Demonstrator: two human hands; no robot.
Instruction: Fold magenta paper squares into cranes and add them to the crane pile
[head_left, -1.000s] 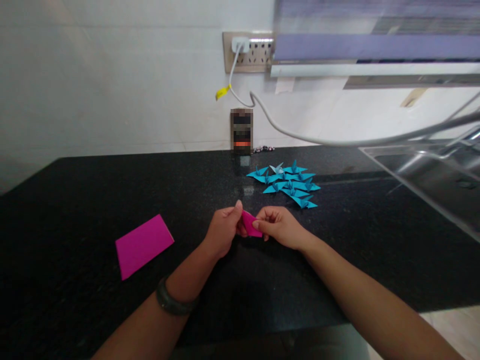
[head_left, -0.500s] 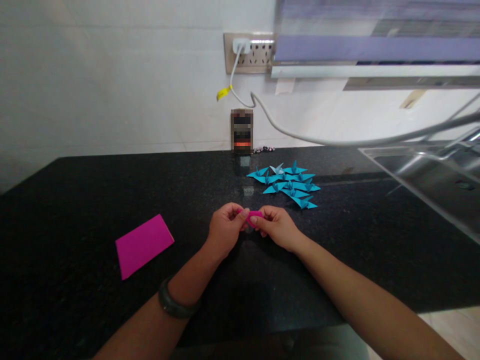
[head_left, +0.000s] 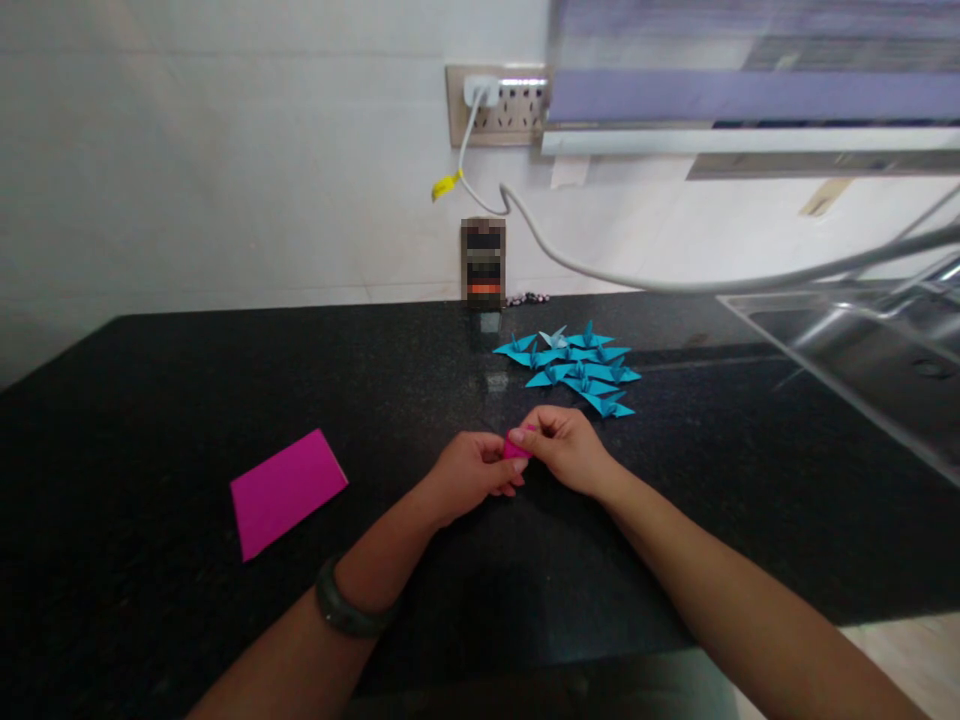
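Both my hands meet over the black counter (head_left: 150, 400) and pinch a small folded piece of magenta paper (head_left: 517, 449) between them. My left hand (head_left: 472, 475) closes on it from the left, with a dark band on that wrist. My right hand (head_left: 564, 448) grips it from the right, fingers curled. Most of the paper is hidden by my fingers. A stack of flat magenta paper sheets (head_left: 286, 490) lies to the left of my hands. Several blue folded paper cranes (head_left: 577, 367) lie in a cluster just beyond my right hand.
A small dark device (head_left: 483, 263) leans against the white wall at the back. A white cable (head_left: 600, 268) runs from a wall socket (head_left: 498, 103) to the right. A steel sink (head_left: 862, 340) sits at the right. The counter's front edge is near my forearms.
The magenta piece was broader and more exposed a second ago; now it is smaller and mostly covered by my fingers. My hands shifted slightly right and lower, with my left hand turned over the paper.
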